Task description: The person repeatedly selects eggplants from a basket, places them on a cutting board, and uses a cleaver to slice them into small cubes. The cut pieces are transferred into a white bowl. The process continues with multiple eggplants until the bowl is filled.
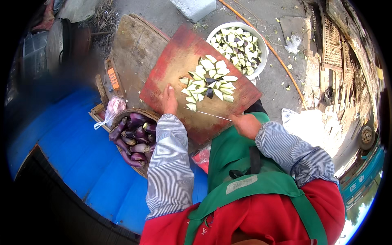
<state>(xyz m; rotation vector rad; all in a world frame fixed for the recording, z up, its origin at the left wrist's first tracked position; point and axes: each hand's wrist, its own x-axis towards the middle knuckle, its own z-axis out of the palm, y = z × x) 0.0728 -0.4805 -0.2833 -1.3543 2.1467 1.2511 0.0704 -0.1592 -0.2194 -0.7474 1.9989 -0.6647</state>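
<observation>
My left hand (pixel 169 100) rests on the left part of the red-stained wooden cutting board (pixel 159 83), fingers extended, with no held object visible. My right hand (pixel 244 124) grips a knife (pixel 207 114), its thin blade lying across the board just below a pale piece of cut eggplant (pixel 190 106). More cut eggplant (pixel 207 65), white-fleshed with some dark skin showing, is spread over the board's upper right area. A white basin (pixel 263 51) full of similar pieces stands beyond the board. Left of my forearm, a basket (pixel 118 116) holds several whole purple eggplants (pixel 139 134).
A weathered plank (pixel 132 41) lies under the board's far side, beside a pale block (pixel 194 7). A plastic bag (pixel 114 109) sits by the basket on blue panels (pixel 69 147). An orange pole (pixel 286 69) runs along the ground at right, near stacked scrap wood (pixel 330 41) and a wheel (pixel 366 134).
</observation>
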